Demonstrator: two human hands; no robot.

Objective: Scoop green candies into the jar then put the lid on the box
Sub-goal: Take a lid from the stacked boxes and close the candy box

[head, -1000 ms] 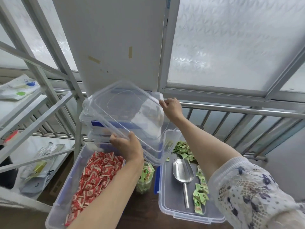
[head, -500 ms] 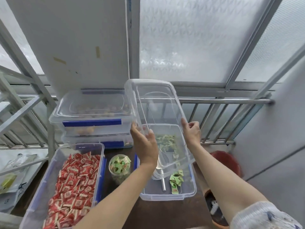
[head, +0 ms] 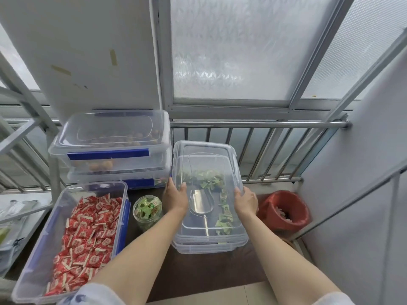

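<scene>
A clear plastic lid (head: 206, 164) lies flat over the clear box (head: 209, 246) on the dark table. Through the lid I see green candies (head: 207, 180) and a metal scoop (head: 201, 202) inside the box. My left hand (head: 175, 198) grips the lid's left edge, and my right hand (head: 245, 201) grips its right edge. A small clear jar (head: 148, 211) filled with green candies stands just left of the box, with no cap on it.
An open box of red candies (head: 86, 234) sits at the left. Two stacked lidded boxes (head: 110, 148) stand behind it. A red bin (head: 284, 211) is on the floor to the right, beside a metal railing (head: 259, 124).
The lid was lifted off the stacked boxes at the left, carried right while tilted upright, and now lies level on the box with green candies. Both hands stayed on it.
</scene>
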